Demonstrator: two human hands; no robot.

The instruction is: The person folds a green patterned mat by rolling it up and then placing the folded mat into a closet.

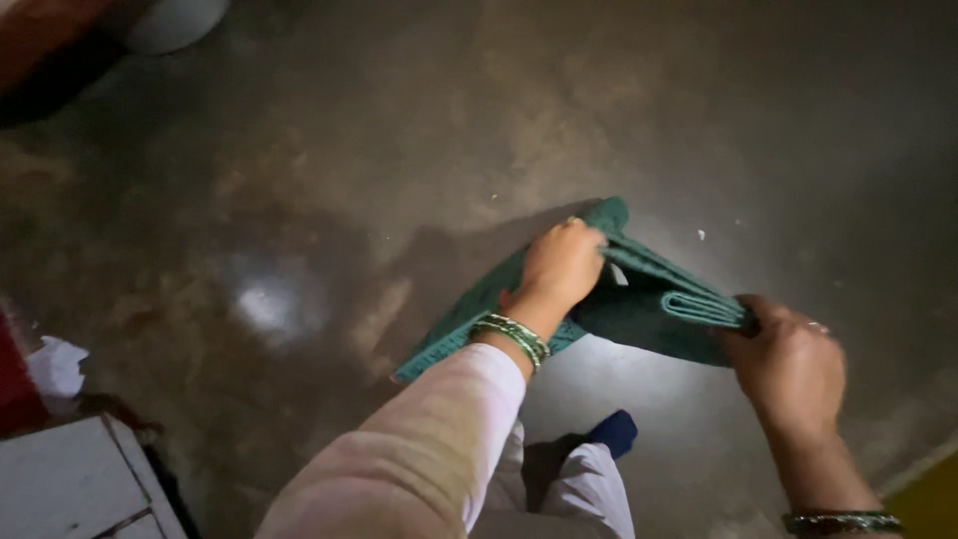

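A folded green cloth (649, 309) hangs in the air above a dark polished floor, held between both hands. My left hand (561, 266) grips its upper fold near the middle; green bangles ring that wrist, and the pale pink sleeve runs down toward the camera. My right hand (790, 361) pinches the layered end of the cloth at the right, and it wears a ring and a dark bangle. The cloth's lower left corner (429, 357) droops past my left forearm.
Below the hands are my pale trouser legs and a dark blue foot (614, 431). A white slatted piece (70, 484) and crumpled white cloth (55, 364) sit at lower left. A white round object (175, 20) stands at top left. The bare floor (329, 180) gleams.
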